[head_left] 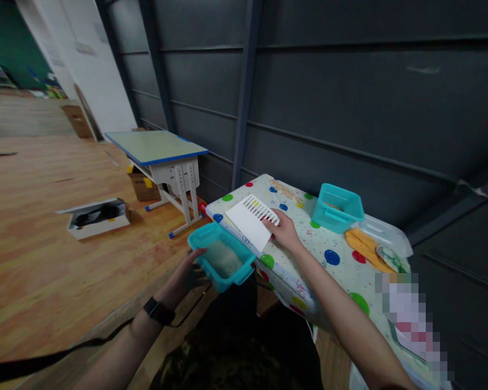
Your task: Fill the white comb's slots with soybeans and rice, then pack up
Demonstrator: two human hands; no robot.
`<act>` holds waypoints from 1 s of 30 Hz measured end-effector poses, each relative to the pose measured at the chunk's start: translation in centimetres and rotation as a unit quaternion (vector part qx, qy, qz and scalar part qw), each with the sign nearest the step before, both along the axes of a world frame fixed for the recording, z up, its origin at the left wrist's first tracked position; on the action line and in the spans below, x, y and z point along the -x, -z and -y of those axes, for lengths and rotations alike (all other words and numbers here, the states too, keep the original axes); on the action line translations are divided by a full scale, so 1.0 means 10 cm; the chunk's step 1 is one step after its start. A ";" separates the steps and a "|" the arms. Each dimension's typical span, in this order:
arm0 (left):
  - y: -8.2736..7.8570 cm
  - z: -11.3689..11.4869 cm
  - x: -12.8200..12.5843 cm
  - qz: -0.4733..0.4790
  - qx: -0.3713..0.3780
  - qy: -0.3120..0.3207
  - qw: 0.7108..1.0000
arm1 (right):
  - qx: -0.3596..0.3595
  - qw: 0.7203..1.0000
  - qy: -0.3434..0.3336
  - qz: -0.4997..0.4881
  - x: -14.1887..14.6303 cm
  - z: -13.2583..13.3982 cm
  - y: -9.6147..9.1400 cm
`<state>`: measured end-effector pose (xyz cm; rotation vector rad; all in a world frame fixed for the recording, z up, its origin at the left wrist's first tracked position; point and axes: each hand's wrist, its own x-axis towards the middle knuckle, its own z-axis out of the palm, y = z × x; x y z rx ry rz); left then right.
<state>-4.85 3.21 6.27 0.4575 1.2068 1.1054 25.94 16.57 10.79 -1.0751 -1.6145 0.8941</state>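
Observation:
My left hand [187, 273] is closed on the left side of a teal plastic box [245, 274], held just off the table's front edge and tilted slightly. Whitish grains that look like rice [224, 259] lie in it. A flat white scraper [252, 223] with a row of slots along one edge is gripped in my right hand [287, 230]. This scraper is low over the dotted tablecloth [315, 252], beside the box's rim; whether it touches the cloth I cannot tell. Behind it, a patch of small pale brownish bits [285, 190] is spread on the cloth.
A second teal box [336, 219] with something brown inside stands at the back right. Next to it are a clear lid [386, 234] and an orange cloth [365, 248]. A dark panelled wall [329, 97] borders the table. To the left are a desk [158, 146] and an open white carton [100, 227].

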 end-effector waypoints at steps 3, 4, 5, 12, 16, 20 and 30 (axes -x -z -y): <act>-0.03 -0.02 0.03 -0.004 0.006 0.000 1.000 | -0.001 1.000 0.016 0.007 0.00 -0.01 0.00; -0.04 -0.03 0.03 -0.004 0.006 0.000 1.000 | 0.004 1.000 0.012 0.011 0.00 -0.01 0.00; -0.06 -0.04 0.04 -0.005 0.005 0.000 1.000 | 0.009 1.000 0.004 0.015 0.00 0.00 0.00; -0.06 -0.06 0.08 -0.010 0.006 0.002 1.000 | 0.048 0.999 -0.018 -0.016 0.02 0.01 -0.01; -0.01 -0.07 0.14 -0.015 0.001 -0.001 1.000 | 0.039 0.999 -0.030 -0.015 0.02 0.02 -0.03; 0.01 -0.10 0.20 -0.017 0.001 -0.001 1.000 | 0.078 0.996 -0.014 -0.044 -0.09 -0.01 -0.11; -0.11 -0.08 0.19 -0.019 -0.008 -0.014 1.000 | -0.001 0.977 0.211 -0.021 -0.62 -0.43 -0.05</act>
